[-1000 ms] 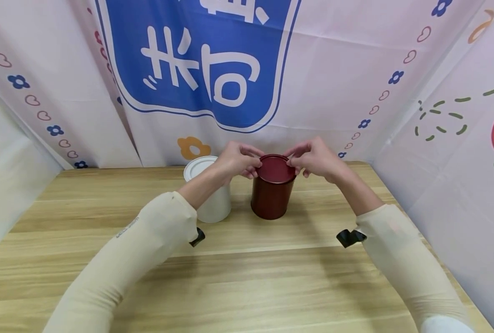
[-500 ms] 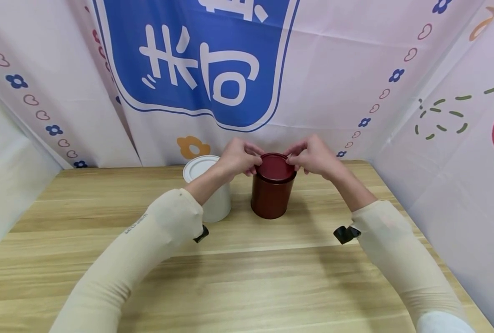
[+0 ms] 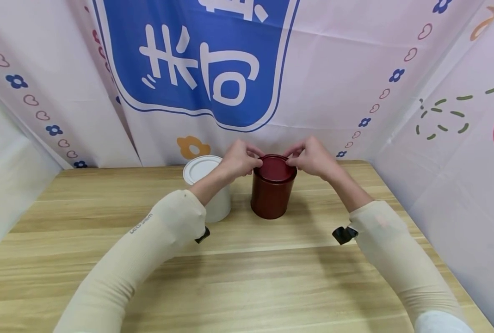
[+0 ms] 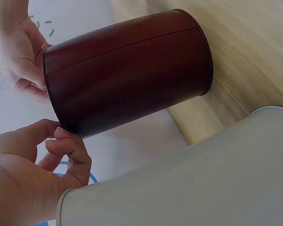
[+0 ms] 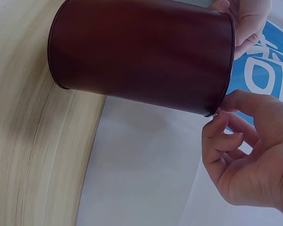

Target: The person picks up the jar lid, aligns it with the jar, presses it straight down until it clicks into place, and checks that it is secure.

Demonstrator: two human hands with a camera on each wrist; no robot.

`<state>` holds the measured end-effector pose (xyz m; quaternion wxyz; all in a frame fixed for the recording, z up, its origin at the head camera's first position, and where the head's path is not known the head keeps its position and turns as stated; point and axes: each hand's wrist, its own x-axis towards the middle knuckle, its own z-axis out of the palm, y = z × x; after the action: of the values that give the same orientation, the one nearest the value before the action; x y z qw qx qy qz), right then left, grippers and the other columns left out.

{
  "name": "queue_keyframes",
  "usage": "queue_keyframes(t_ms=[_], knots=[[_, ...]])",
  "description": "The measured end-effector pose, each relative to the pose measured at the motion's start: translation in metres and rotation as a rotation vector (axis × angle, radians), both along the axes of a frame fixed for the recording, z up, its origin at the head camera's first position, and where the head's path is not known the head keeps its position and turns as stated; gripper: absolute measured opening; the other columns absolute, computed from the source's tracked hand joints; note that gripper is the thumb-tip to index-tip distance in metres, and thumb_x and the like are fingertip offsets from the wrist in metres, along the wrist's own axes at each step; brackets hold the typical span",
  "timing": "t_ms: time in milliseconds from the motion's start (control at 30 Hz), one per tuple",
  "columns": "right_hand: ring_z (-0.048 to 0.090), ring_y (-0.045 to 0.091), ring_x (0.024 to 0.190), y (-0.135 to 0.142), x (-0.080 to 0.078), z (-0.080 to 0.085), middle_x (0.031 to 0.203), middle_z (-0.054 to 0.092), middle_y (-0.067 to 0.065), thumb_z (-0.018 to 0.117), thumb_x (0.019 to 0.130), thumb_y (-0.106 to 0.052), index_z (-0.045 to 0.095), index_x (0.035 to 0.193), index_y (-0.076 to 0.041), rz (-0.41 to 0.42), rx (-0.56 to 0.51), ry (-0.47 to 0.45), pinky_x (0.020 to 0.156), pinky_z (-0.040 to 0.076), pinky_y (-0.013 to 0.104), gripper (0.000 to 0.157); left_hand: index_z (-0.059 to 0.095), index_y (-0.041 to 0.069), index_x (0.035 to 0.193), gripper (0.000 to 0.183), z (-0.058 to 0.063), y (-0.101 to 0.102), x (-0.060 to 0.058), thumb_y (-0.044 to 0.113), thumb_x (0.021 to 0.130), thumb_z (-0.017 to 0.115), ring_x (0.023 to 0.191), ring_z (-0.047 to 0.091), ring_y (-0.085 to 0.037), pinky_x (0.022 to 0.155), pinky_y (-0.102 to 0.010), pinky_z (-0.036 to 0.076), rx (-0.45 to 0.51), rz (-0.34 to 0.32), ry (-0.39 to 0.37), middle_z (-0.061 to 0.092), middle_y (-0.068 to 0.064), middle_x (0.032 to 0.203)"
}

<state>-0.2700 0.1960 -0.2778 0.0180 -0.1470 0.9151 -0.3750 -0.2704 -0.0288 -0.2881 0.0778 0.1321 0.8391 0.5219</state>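
A dark red round can (image 3: 272, 199) stands upright near the back of the table, with a matching red lid (image 3: 277, 169) at its top. From the left, my left hand (image 3: 238, 161) pinches the lid's edge between thumb and fingers. Opposite it, my right hand (image 3: 312, 158) pinches the right edge the same way. Seen in the left wrist view, curled fingers of the left hand (image 4: 37, 172) meet the can's top rim. The right wrist view shows the right hand (image 5: 254, 157) with thumb and fingertips at that rim, its other fingers curled.
A white lidded can (image 3: 218, 203) stands just left of the red one, partly behind my left forearm. The wooden table (image 3: 247, 286) reaches back to a printed cloth (image 3: 330, 69). Another cloth wall (image 3: 451, 175) borders the right side.
Half a second ago the lid sat slightly higher, with a dark gap under its front edge; it is now lower on the can. Both hands keep their pinch and have hardly moved.
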Motion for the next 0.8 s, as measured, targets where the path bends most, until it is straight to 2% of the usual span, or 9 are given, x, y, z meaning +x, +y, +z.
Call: queue_keyframes(t_ms=[300, 667, 800], knots=[[0.057, 0.018, 0.063, 0.0011, -0.0018, -0.0040, 0.073, 0.063, 0.006, 0.072, 0.091, -0.004, 0.079, 0.105, 0.000, 0.001, 0.005, -0.001, 0.055, 0.049, 0.026, 0.016, 0.076, -0.003, 0.114, 0.022, -0.0009, 0.0010, -0.0009, 0.000, 0.094, 0.067, 0.052, 0.050, -0.013, 0.051, -0.022, 0.044, -0.059, -0.015, 0.040, 0.057, -0.003, 0.064], [0.056, 0.017, 0.062, 0.0011, -0.0013, -0.0047, 0.071, 0.062, 0.006, 0.071, 0.092, -0.003, 0.079, 0.105, 0.002, 0.012, -0.003, -0.002, 0.054, 0.048, 0.026, 0.016, 0.076, -0.002, 0.113, 0.021, 0.0002, 0.0013, -0.0010, 0.000, 0.095, 0.068, 0.051, 0.050, -0.011, 0.049, -0.021, 0.043, -0.065, -0.019, 0.043, 0.056, -0.002, 0.062], [0.057, 0.019, 0.064, 0.0011, 0.0000, -0.0042, 0.075, 0.063, 0.007, 0.071, 0.093, -0.007, 0.078, 0.107, 0.002, 0.011, -0.016, 0.000, 0.055, 0.048, 0.026, 0.018, 0.074, -0.003, 0.116, 0.022, 0.0012, 0.0008, 0.0003, 0.005, 0.095, 0.071, 0.052, 0.050, -0.013, 0.049, -0.021, 0.043, -0.047, -0.016, 0.044, 0.057, -0.004, 0.064]])
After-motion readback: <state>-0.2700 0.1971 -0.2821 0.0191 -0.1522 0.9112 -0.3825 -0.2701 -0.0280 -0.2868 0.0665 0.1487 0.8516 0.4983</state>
